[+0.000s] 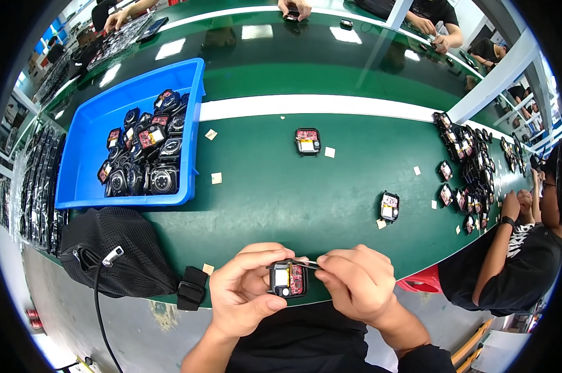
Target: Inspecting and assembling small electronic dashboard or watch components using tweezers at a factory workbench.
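At the frame's lower centre, the left hand (238,291) grips a watch case (287,279) — the right hand (363,284) pinches a slim tool (311,266).

A green worktable (262,199) spans the middle, with light reflections (256,32) on the green surface (281,71) above. Grey floor (134,320) shows lower left; lower right, probably a red stool (421,281).

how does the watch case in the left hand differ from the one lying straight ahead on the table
The held watch case is up in the left hand; the far watch case lies on the green table. The held watch case shows red to the right of white; the far watch case shows red above white. The held watch case also looks larger in view than the far watch case. Both have dark frames.
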A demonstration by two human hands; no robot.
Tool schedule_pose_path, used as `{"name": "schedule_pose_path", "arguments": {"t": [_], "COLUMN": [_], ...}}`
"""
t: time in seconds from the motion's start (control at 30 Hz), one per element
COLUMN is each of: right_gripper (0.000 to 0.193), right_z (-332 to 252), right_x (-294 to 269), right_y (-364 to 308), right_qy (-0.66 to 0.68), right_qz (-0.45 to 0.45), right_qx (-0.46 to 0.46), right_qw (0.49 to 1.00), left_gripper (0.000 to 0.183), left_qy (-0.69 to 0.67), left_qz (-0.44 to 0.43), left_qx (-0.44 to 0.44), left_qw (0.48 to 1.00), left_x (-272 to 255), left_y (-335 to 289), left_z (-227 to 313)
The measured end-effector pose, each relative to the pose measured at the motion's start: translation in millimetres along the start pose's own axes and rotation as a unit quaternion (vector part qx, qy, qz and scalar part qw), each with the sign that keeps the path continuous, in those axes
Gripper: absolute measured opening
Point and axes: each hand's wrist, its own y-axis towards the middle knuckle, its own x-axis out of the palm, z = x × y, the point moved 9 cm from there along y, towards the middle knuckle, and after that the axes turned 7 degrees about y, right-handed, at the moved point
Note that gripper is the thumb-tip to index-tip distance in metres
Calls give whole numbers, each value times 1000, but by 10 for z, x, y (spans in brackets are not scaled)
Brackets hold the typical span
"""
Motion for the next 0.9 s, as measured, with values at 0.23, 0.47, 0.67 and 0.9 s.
{"name": "schedule_pose_path", "arguments": {"t": [0.23, 0.47, 0.67, 0.9], "right_gripper": [26, 30, 35, 83], "right_z": [262, 411, -70, -1177], "right_x": [-138, -189, -342, -310], "right_y": [-126, -164, 72, -237], "right_qy": [-132, -241, 76, 812], "right_qz": [-23, -43, -68, -259], "right_qx": [86, 81, 78, 292], "right_qw": [987, 966, 992, 434], "left_gripper": [66, 21, 21, 27], "left_qy": [202, 653, 800, 754], "left_qz": [125, 294, 305, 152], "left_qx": [86, 164, 77, 166], "left_qw": [968, 679, 512, 618], "left_x": [-301, -742, -822, -395], "left_y": [191, 474, 602, 675], "left_z": [591, 1324, 1312, 1237]}}
